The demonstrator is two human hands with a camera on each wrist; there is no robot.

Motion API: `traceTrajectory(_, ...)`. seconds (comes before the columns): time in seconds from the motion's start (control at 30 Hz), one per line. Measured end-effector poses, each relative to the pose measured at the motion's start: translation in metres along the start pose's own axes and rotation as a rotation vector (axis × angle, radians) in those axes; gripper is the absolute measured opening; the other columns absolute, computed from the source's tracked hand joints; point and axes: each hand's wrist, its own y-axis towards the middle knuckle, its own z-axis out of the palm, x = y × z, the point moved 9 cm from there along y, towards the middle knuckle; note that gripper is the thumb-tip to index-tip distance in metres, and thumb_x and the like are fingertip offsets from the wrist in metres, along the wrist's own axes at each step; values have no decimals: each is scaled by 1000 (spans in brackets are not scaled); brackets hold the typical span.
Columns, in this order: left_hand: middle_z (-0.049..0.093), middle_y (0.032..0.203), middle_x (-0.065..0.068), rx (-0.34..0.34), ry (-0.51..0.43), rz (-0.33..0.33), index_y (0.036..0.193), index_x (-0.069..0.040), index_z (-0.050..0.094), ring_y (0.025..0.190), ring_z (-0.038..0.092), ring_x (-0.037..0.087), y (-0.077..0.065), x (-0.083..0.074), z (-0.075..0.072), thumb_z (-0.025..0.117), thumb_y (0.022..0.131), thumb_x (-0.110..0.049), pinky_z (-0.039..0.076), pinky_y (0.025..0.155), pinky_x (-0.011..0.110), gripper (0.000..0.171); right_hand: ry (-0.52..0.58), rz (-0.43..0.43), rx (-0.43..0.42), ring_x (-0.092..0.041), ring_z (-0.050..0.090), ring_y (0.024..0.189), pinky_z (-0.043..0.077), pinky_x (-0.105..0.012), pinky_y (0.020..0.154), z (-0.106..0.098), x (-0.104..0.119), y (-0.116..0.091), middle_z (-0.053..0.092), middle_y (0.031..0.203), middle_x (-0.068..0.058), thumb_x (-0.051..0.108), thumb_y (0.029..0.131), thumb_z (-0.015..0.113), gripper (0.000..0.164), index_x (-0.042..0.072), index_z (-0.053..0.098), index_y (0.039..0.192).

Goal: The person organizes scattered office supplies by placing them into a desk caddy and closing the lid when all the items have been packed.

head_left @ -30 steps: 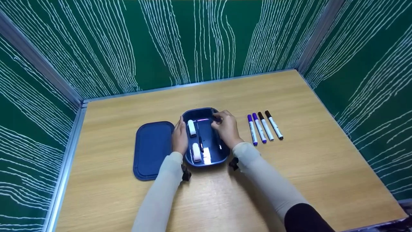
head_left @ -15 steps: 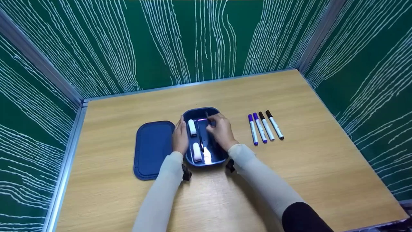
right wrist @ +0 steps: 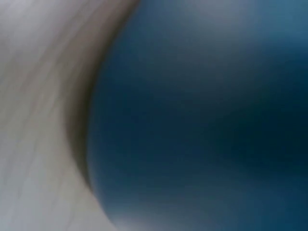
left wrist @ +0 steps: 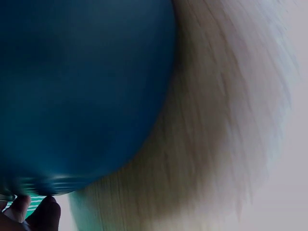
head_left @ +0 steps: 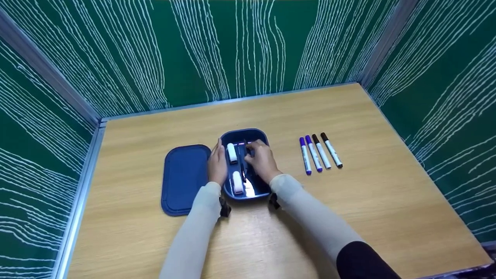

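A dark blue box [head_left: 260, 133] lies uncovered in the middle of the table in the head view. My left hand [head_left: 218, 166] rests along its left side with straight fingers; its fingertips show at the lower left of the left wrist view, by the box wall [left wrist: 86, 96]. Reaching inside, my right hand [head_left: 262, 159] pinches a slim dark pen [head_left: 245, 142], mostly hidden by the fingers. Another dark pen [head_left: 243, 173] lies in the box, beside two white correction-tape-like pieces, an upper one [head_left: 231, 152] and a lower one [head_left: 237, 182]. The box's outside [right wrist: 159, 120] fills the right wrist view.
To the left, the flat blue lid [head_left: 184, 182] lies on the wooden table [head_left: 128, 166]. Several white markers stand in a row on the right, among them a purple-capped one [head_left: 305, 157] and a black-capped one [head_left: 332, 151]. Green walls [head_left: 217, 50] enclose the back and sides.
My right hand has moved left inside the box with the dark pen, from the right wall toward the pen lying there. My left hand has stayed in place.
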Motion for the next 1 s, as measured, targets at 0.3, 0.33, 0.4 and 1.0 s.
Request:
traceTrajectory(0.3,30,160,-3,-3,8,5,157,-25,27,148,26,20,0,-1,-2,27,108,-45,21,122,40,53,-28,-15,15,-23,65,96,55,-34,85,9,-2,-1,67,103,-11,2,82,72,25,0,73,107)
traceTrajectory(0.33,30,160,-4,0,9,4,157,-26,26,148,26,19,0,-1,-2,27,108,-46,21,122,39,53,-35,-4,30,-22,66,96,55,-34,85,11,-4,-2,67,104,-11,3,83,71,25,1,73,108)
traceTrajectory(0.4,29,160,-6,6,10,-1,156,-28,26,148,25,17,-1,0,-2,26,107,-47,21,122,38,53,-55,13,55,-22,66,99,55,-34,85,14,-6,-3,67,107,-11,4,85,70,24,2,73,109)
traceTrajectory(1.0,26,162,-4,22,3,-23,158,-23,25,150,22,19,-1,2,0,24,107,-48,17,123,40,56,-137,27,100,-27,66,97,56,-39,82,22,-11,-4,68,101,-12,4,87,65,15,3,74,98)
